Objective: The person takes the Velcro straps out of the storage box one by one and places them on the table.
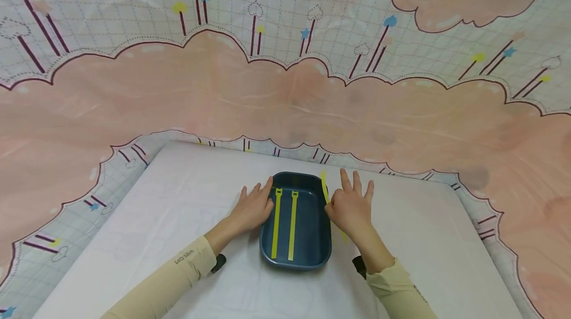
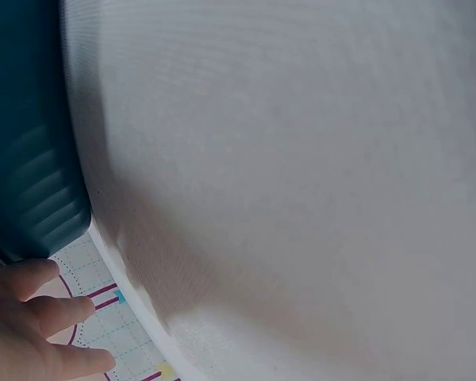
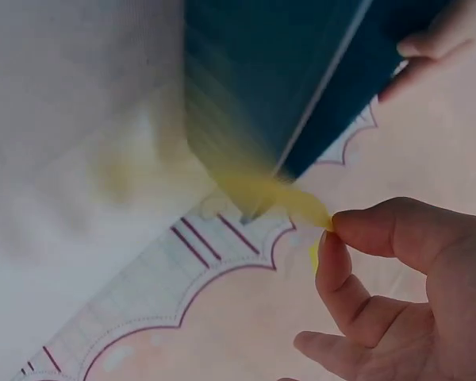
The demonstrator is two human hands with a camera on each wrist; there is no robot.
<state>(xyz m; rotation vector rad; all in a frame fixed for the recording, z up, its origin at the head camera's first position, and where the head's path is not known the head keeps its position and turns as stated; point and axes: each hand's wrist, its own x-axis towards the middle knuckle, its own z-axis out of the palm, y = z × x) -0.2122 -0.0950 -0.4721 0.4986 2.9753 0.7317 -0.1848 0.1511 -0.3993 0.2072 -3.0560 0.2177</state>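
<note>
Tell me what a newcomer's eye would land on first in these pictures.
Probably the dark blue tray at the middle of the white mat, with two yellow straps lying side by side inside it. The right hand pinches a third yellow strap over the tray's right rim, while the left hand rests against its left edge.

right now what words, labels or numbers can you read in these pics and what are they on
"Let's slim" (roughly; small print) on the left sleeve of the beige top.
Nothing readable on the blue tray, the yellow strips or the patterned cloth; both wrist views are blurred.
</note>
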